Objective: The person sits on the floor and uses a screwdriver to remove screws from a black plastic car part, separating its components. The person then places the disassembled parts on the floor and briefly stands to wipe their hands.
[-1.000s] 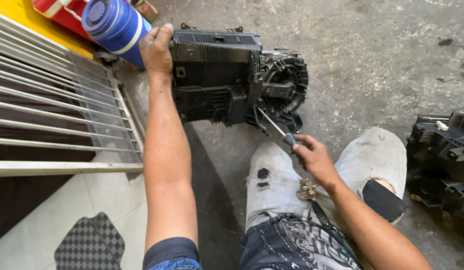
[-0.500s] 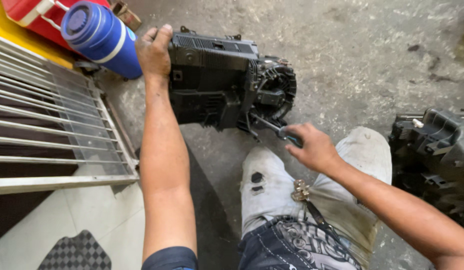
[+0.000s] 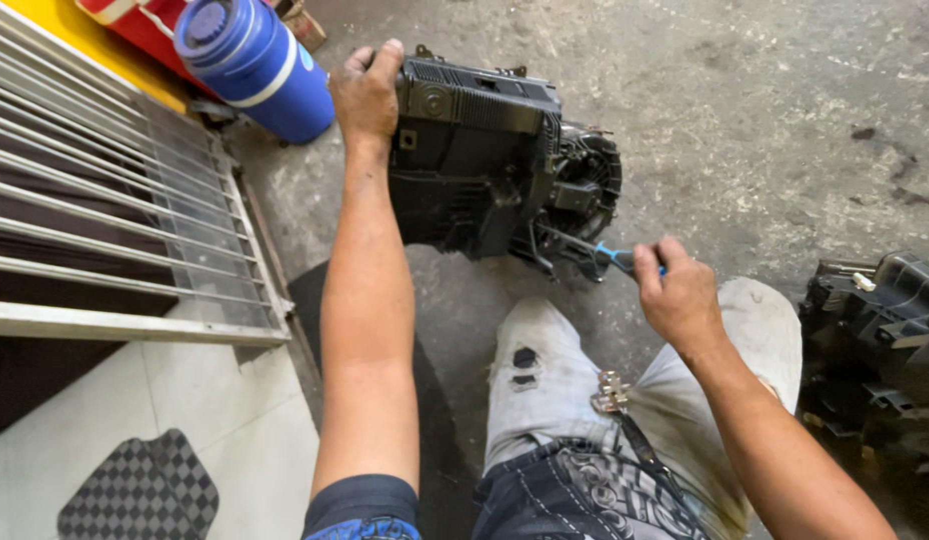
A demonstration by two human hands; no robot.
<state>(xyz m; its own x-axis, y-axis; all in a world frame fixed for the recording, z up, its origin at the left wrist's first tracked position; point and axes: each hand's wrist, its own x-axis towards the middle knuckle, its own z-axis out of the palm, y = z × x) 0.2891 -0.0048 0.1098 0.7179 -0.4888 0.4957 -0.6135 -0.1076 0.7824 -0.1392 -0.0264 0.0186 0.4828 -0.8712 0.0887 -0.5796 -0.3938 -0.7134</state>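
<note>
We see our left hand point(image 3: 368, 92) clamped over the top left corner of a black plastic blower housing point(image 3: 475, 160), fingers curled over its upper edge and the thumb pressed against its side. The housing sits on the stained concrete floor point(image 3: 765, 110) just ahead of our knee, with a round fan cage point(image 3: 585, 180) at its right end. Our right hand point(image 3: 678, 293) is closed in a fist around the blue handle of a screwdriver point(image 3: 615, 257), whose metal shaft runs left and up into the lower right part of the housing, below the fan cage. Just beside our left hand, to its left, stands a blue cylindrical jug point(image 3: 253, 62) with a white band, and behind it sits a red container point(image 3: 145, 30). A white metal grille point(image 3: 115, 220) stretches along the left side, with a checkered mat point(image 3: 140, 495) on the pale tiles below it. At the right edge, well apart from the housing, lies 1 more black plastic unit point(image 3: 880, 330). A keyring point(image 3: 612, 392) hangs at our light, worn trousers point(image 3: 555, 380).
</note>
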